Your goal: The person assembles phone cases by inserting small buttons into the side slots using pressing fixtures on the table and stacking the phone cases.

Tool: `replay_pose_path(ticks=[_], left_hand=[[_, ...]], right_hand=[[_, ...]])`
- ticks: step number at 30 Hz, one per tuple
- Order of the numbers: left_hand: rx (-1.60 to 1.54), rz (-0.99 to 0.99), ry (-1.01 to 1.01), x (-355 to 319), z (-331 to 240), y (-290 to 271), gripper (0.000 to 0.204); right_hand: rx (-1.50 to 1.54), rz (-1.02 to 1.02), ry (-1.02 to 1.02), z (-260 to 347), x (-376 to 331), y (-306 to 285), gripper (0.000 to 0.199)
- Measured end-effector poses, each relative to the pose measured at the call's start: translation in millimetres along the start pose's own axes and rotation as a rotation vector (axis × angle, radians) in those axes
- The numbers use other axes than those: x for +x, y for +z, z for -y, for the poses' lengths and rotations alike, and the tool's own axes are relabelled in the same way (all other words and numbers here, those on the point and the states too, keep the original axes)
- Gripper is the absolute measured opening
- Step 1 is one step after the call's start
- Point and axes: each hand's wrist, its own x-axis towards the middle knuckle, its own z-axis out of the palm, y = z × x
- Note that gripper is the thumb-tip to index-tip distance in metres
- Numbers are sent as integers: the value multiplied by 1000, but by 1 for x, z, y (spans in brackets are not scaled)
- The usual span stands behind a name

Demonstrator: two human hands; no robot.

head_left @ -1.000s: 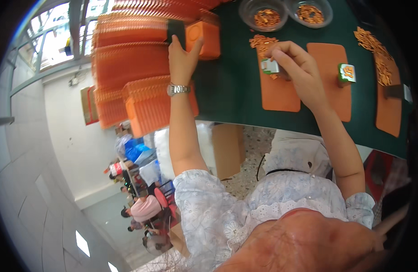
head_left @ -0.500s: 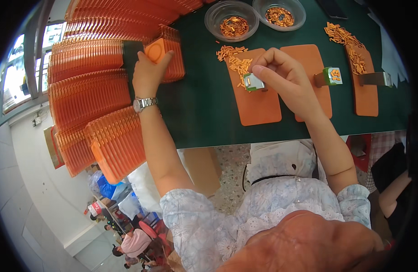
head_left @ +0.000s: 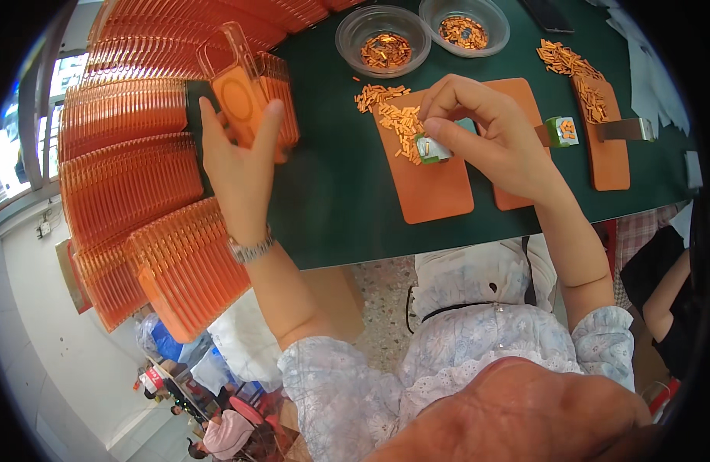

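A clear phone case (head_left: 243, 96) with an orange back and a ring mark stands tilted at the end of a row of cases. My left hand (head_left: 243, 165) spans its lower part, thumb on one side and fingers on the other. My right hand (head_left: 482, 131) is closed in a pinch above a small metal-and-green block (head_left: 432, 150) on an orange board (head_left: 432, 192). Whatever lies between the right fingertips is too small or hidden to name. Small orange pieces (head_left: 401, 123) are heaped beside that block.
Rows of orange phone cases (head_left: 132, 169) fill the left side. Two clear bowls (head_left: 347, 46) of small orange pieces stand at the back. Further orange boards (head_left: 613, 165) carry metal strips on the right. A phone (head_left: 547, 14) lies at the far edge.
The phone case at my left hand has come up out of the row and shows more of its length. The right hand stays pinched by the block. The whole view has shifted slightly.
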Motion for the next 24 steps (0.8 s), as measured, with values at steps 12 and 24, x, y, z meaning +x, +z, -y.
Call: replay_pose_path(ticks=[12, 24], left_hand=[[-1162, 574, -250, -106, 4, 55, 82], [-1308, 536, -235, -144, -25, 64, 95]], right_hand=[[-187, 298, 104, 22, 20, -14, 11], [-255, 352, 152, 30, 18, -21, 19]])
